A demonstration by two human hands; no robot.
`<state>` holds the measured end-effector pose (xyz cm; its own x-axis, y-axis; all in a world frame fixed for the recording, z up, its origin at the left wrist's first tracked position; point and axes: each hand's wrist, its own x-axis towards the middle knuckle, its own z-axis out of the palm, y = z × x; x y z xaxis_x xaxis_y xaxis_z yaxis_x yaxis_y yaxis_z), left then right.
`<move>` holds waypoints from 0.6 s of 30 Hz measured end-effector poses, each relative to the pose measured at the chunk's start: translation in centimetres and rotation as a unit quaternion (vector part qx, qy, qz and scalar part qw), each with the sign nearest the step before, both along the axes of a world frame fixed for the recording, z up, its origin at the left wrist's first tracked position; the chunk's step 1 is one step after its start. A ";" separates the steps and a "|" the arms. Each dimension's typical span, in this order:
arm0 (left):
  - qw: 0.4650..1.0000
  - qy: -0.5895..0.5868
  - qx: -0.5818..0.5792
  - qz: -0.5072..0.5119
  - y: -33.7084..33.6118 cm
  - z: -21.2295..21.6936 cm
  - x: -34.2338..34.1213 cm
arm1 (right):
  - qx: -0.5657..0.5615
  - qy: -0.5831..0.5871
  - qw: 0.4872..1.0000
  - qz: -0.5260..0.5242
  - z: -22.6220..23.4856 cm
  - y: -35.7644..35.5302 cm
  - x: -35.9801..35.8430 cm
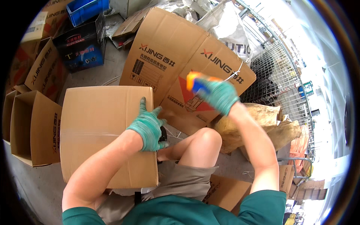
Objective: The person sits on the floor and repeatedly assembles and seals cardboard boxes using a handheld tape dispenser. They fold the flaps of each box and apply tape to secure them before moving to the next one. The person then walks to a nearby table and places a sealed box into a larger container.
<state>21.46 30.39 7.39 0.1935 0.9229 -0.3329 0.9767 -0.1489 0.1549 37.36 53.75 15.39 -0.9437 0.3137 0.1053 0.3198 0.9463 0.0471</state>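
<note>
A closed brown cardboard box (93,112) stands in front of me at the left, with a shiny seam strip across its top. My left hand (147,129), in a green knit glove, rests on the box's right edge with its fingers spread. Raised to the right is my right hand (221,93), also gloved in green and smeared by motion. Its fingers are wrapped around an orange-and-blue hand-held tool (198,84), too blurred to tell its exact kind. Behind the tool leans a large flattened printed carton (180,48), apart from the box.
Open cartons (35,127) stand at the far left, near a black box (80,52) and a blue plastic bin (88,11). White sacks (228,26) lie behind. A wire mesh cage (277,71) and a crumpled tan sack (258,127) are at the right.
</note>
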 end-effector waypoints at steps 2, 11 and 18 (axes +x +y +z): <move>0.999 -0.030 0.042 -0.013 0.5 0.1 0.8 | -0.022 0.092 0.990 -0.109 1.2 8.9 1.9; 0.936 0.020 0.146 0.320 -12.5 -2.0 -8.2 | 0.095 0.081 0.948 -0.291 -0.1 29.5 2.4; 0.756 -0.073 0.142 0.634 -22.0 -1.0 -14.0 | 0.223 0.162 0.936 -0.219 -2.0 22.8 2.9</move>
<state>7.46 8.38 6.35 -0.8924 0.4265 -0.1470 0.3368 0.8466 0.4121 40.28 76.54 13.43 -0.6308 0.5195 0.5764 0.7381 0.6309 0.2392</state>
